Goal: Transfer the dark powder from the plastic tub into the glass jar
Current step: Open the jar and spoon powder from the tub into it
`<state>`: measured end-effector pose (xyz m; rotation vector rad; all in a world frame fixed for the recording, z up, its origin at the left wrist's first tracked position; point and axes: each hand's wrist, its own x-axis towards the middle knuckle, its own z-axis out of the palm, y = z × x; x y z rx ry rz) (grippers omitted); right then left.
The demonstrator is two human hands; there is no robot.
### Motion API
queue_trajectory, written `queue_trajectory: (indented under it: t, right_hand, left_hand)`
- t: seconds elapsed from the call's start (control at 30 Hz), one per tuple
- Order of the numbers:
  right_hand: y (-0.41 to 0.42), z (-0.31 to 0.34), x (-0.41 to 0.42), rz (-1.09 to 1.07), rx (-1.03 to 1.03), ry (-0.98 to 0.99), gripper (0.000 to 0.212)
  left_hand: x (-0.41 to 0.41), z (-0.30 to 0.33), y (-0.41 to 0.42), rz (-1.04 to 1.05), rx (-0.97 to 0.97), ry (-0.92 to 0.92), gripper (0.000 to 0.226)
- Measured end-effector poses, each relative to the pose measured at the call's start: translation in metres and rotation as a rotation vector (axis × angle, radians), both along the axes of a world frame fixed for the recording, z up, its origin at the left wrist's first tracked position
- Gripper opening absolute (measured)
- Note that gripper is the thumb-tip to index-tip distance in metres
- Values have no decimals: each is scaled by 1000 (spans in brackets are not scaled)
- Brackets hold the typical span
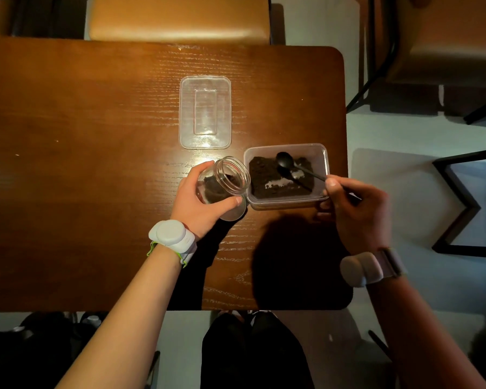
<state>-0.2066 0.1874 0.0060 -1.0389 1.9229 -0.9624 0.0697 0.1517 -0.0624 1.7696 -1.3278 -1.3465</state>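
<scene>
Glass jar (225,182) sits in the left hand (201,200), fingers and thumb wrapped round its body, tilted so the open mouth leans toward the plastic tub (286,175) and nearly touches the tub's left wall; jar base looks to rest on the counter (96,164), can't fully tell. Right hand (354,209) pinches the end of a black spoon (295,167) handle at the tub's near-right corner, lower fingers curled by the tub rim; spoon bowl hovers over or lies on the dark powder (267,175) toward the tub's far side, and whether it carries a load is not readable. Jar already has some powder in its lower part, a modest amount. Tub still holds most of it, with a pale bare streak of tub floor showing through where powder has been scraped away. Judgement: task well under way but far from done, many more scoops left, or a final pour. Clear plastic lid (205,112) lies flat on the counter beyond the tub, up and to its left, apart from it. Both wrists wear pale bands (171,237).
</scene>
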Motion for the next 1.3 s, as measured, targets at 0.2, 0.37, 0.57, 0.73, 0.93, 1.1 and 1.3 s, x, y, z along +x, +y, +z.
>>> queue_trajectory:
  t: [0.2,0.37,0.57,0.73,0.93,1.1,1.3]
  right_hand:
    - [-7,-16,-11,46,45,289,17]
    - [-16,-32,6,113,116,285,27]
    - [-10,-28,36,82,206,-17,10]
    - [-11,-20,41,-12,273,-192,14]
    - [-16,-11,40,-108,337,-373,24]
    - [-15,-14,33,-186,380,-433,22]
    - [-3,-10,18,-258,391,-622,16]
  left_hand:
    - [3,-2,-11,2,2,9,90]
    - [0,-3,-15,-6,13,24,87]
    - [-1,-3,-13,5,23,32,91]
    - [-2,-2,-14,11,15,42,88]
    - [-1,-1,-12,-9,-2,32,89]
    - [2,1,-8,-17,-9,52,83]
    - [1,4,-1,-14,1,36,91]
